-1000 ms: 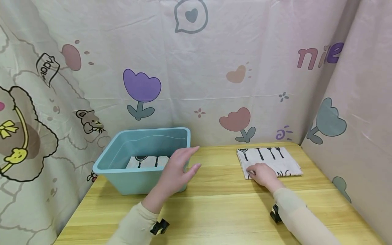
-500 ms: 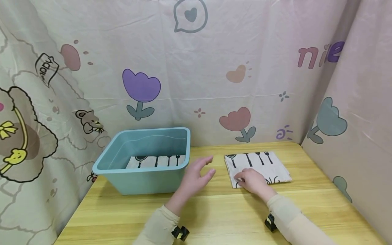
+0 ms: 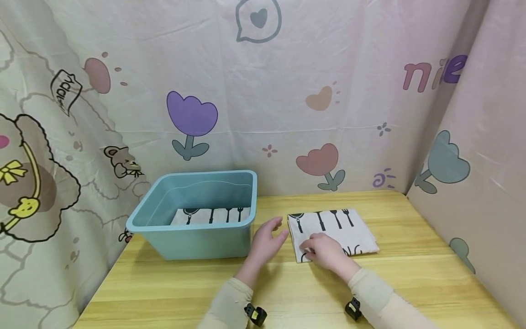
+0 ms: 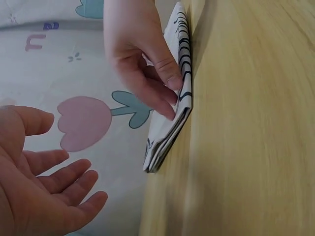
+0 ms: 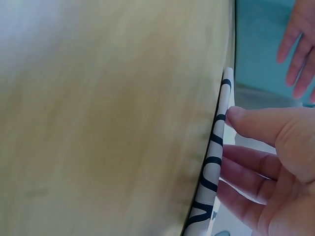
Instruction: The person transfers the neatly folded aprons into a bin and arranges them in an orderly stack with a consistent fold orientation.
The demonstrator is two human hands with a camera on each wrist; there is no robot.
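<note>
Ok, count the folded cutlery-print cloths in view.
2. One folded cloth lies inside the blue bin; the other cloth lies on the table under the right hand. The bin's near wall may hide more.
</note>
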